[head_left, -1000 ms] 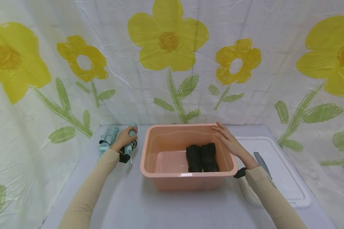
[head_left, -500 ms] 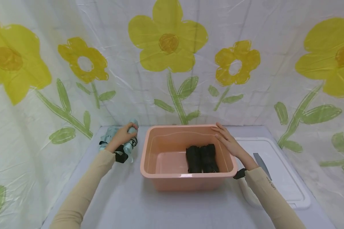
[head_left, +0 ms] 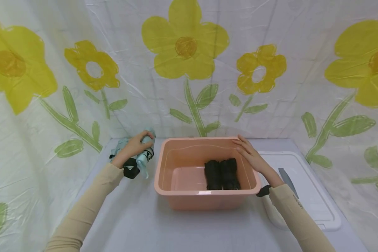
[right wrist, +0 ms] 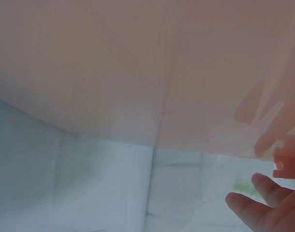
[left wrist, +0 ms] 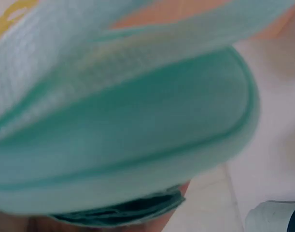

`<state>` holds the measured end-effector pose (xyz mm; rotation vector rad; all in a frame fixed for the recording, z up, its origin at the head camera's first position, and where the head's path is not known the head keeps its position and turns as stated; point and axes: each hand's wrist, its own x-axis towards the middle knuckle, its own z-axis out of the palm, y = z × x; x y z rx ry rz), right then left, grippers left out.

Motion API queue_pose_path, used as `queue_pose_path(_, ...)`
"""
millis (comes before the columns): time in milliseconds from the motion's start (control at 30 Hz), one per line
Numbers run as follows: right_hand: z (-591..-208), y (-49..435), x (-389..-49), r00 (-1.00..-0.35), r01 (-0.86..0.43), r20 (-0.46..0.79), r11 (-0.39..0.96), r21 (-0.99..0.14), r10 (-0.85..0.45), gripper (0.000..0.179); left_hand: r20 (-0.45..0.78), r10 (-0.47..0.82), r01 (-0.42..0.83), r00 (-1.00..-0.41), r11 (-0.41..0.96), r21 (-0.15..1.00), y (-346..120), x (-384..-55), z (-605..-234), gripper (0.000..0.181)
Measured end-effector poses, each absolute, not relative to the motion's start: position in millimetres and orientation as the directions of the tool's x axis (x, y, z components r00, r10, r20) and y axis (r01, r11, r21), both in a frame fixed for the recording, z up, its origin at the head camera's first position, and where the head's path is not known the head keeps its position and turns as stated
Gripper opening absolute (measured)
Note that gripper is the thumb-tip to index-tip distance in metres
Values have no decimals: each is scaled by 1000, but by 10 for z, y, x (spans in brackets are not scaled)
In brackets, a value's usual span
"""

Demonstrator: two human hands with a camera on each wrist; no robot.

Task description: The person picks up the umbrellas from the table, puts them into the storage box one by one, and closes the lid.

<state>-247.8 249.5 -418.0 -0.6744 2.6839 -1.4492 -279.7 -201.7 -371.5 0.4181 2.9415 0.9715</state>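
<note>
My left hand [head_left: 133,147] grips a light blue folded umbrella [head_left: 142,161] at the left, its top end tilted up toward the wall. In the left wrist view, the umbrella's rounded teal end [left wrist: 137,125] and a pale strap [left wrist: 152,53] fill most of the frame. Beside it, partly hidden behind the hand, lies more light blue folded fabric [head_left: 121,144]. My right hand [head_left: 251,156] rests on the right rim of a pink plastic bin [head_left: 204,201], fingers extended over its back corner. Inside the bin, two black folded bundles [head_left: 213,175] lie side by side at the right.
A white lid [head_left: 312,196] lies on the table right of the bin, with a grey blade-shaped thing [head_left: 288,182] on it. A white curtain [head_left: 145,105] printed with yellow flowers hangs behind and at both sides. The white tablecloth [head_left: 132,217] spreads in front.
My left hand has shifted slightly right with the light blue umbrella, away from the fabric beside it and tilting its top up. My right hand and the bin have stayed put.
</note>
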Motion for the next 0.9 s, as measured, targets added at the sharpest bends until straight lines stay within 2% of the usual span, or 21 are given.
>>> queue_pose_path(267, -3958, 2417, -2326, -908, -357, 173, 488, -797, -381, 42, 84, 272, 265, -959, 744, 613, -1931, -2735, -3551, 25)
queue_pose_path(600, -3973, 2427, -2331, -905, -357, 173, 473, -806, -388, 42, 97, 376, 349, -921, 693, 630, -1727, -2612, -3413, 24)
queue_pose_path(900, -3978, 2415, -2327, -904, -361, 179, 467, -807, -389, 42, 103, 389, 367, -915, 698, 615, -1626, -2561, -3354, 23)
